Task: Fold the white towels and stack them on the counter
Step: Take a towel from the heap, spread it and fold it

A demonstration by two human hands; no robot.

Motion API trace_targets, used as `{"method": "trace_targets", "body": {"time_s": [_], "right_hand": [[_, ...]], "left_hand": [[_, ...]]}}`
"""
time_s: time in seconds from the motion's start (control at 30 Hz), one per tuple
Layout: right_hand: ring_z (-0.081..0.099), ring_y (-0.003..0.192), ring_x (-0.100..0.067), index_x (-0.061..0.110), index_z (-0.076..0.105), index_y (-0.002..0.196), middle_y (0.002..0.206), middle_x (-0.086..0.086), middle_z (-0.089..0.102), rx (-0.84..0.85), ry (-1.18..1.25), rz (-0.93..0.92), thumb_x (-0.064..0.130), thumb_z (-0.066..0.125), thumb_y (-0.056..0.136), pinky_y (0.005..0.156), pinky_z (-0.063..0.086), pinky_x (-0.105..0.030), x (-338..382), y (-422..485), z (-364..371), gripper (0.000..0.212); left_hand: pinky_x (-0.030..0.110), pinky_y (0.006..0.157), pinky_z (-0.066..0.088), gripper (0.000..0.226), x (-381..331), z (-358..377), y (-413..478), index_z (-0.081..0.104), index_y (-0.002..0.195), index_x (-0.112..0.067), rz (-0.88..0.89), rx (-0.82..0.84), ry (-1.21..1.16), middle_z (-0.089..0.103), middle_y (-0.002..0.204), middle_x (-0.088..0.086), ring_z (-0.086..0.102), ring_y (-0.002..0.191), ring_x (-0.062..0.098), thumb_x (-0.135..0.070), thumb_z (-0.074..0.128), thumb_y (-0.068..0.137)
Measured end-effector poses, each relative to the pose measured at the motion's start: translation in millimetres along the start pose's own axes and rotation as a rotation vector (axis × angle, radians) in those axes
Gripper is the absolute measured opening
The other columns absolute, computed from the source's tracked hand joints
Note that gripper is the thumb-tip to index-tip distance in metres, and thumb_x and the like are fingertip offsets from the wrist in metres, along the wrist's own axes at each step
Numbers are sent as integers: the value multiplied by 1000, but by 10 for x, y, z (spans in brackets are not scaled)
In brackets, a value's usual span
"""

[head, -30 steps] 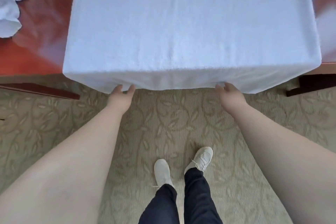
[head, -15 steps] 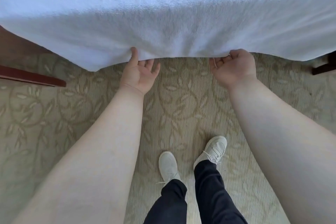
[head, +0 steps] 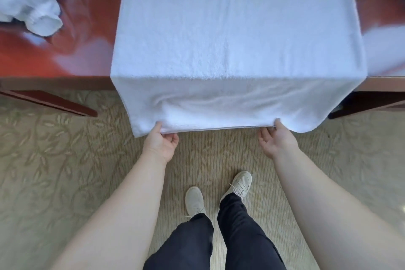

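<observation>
Counter (head: 43, 59) bears one spread towel (head: 230, 39), unfolded; left hand (head: 161, 144) pinches its hem, right hand (head: 277, 140) touches it, grip unclear; heap (head: 28, 0) waits.

Beige leaf-patterned carpet (head: 54, 171); glossy reddish wood counter (head: 87, 28).

A beige leaf-patterned carpet (head: 65, 171) fills the lower frame; pale shoes (head: 194, 200) and dark trousers (head: 241, 237) are at lower centre.
</observation>
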State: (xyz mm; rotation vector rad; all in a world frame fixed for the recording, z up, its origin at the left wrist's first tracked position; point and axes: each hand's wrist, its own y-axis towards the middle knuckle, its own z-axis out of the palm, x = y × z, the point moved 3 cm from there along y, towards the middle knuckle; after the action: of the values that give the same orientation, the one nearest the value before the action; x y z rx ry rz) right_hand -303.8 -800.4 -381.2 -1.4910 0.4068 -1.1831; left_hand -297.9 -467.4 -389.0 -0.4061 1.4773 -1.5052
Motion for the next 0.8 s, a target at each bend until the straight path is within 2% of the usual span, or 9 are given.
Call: {"method": "trace_targets", "body": {"time_s": [0.07, 0.13, 0.2, 0.3, 0.47, 0.53, 0.6, 0.67, 0.8], "right_hand": [[65, 104, -20, 10, 60, 117, 107, -2, 67, -52, -13, -17, 24, 59, 104, 101, 51, -39, 164, -239, 104, 19], [67, 92, -19, 11, 61, 116, 100, -4, 67, -79, -4, -32, 16, 62, 101, 80, 58, -33, 333, -483, 192, 16], [65, 78, -16, 13, 62, 108, 95, -4, 65, -102, 15, -33, 10, 63, 97, 60, 55, -26, 487, -721, 214, 12], [58, 67, -12, 14, 61, 95, 88, -2, 61, -158, 34, -41, 9, 62, 94, 47, 48, -20, 679, -955, 149, 5], [51, 54, -11, 20, 60, 95, 76, 3, 58, -172, 171, -77, 9, 60, 91, 40, 40, -16, 1017, -1213, 92, 12], [51, 57, -13, 22, 59, 91, 76, 4, 57, -195, 155, -129, 9, 55, 88, 43, 43, -17, 1089, -1327, 15, 14], [57, 65, -16, 19, 59, 106, 84, 2, 60, -210, 107, -195, 18, 57, 90, 52, 49, -23, 1123, -1474, -57, 16], [62, 81, -20, 19, 57, 124, 103, 2, 64, -281, 209, -200, 26, 62, 88, 57, 49, -28, 1199, -1629, -121, 37], [67, 85, -26, 15, 62, 123, 110, -1, 68, -332, 175, -301, 15, 63, 78, 55, 53, -32, 1590, -1892, -237, 45]], "left_hand": [[25, 54, 53, 17, -128, 35, -221, 63, 108, -13, 29, -44, 76, 75, 94, 6, 69, 77, 19, -29, 61, 102], [26, 56, 53, 17, -241, 91, -445, 61, 103, -15, 75, -90, 123, 71, 95, 5, 67, 76, 18, -31, 56, 105], [28, 60, 53, 19, -348, 147, -677, 59, 105, -15, 127, -140, 137, 68, 95, 4, 65, 77, 18, -33, 52, 106], [28, 59, 50, 13, -536, 227, -1016, 60, 105, -15, 174, -204, 141, 66, 95, 4, 61, 72, 16, -26, 52, 103], [30, 56, 42, 25, -871, 347, -1455, 60, 89, -12, 220, -164, 152, 60, 84, 6, 53, 62, 15, 2, 39, 93], [30, 56, 41, 27, -955, 351, -1585, 63, 97, -12, 254, -130, 173, 63, 86, 6, 54, 63, 15, 0, 40, 91], [29, 58, 43, 22, -1036, 339, -1719, 65, 103, -17, 257, -89, 178, 66, 91, 4, 57, 67, 14, -8, 47, 94], [28, 61, 43, 15, -1144, 334, -1818, 63, 100, -18, 279, -62, 211, 66, 92, 4, 59, 71, 15, -14, 50, 95], [28, 56, 43, 20, -1358, 357, -1934, 65, 98, -13, 378, -82, 281, 72, 87, 6, 66, 71, 18, -15, 48, 89]]}}
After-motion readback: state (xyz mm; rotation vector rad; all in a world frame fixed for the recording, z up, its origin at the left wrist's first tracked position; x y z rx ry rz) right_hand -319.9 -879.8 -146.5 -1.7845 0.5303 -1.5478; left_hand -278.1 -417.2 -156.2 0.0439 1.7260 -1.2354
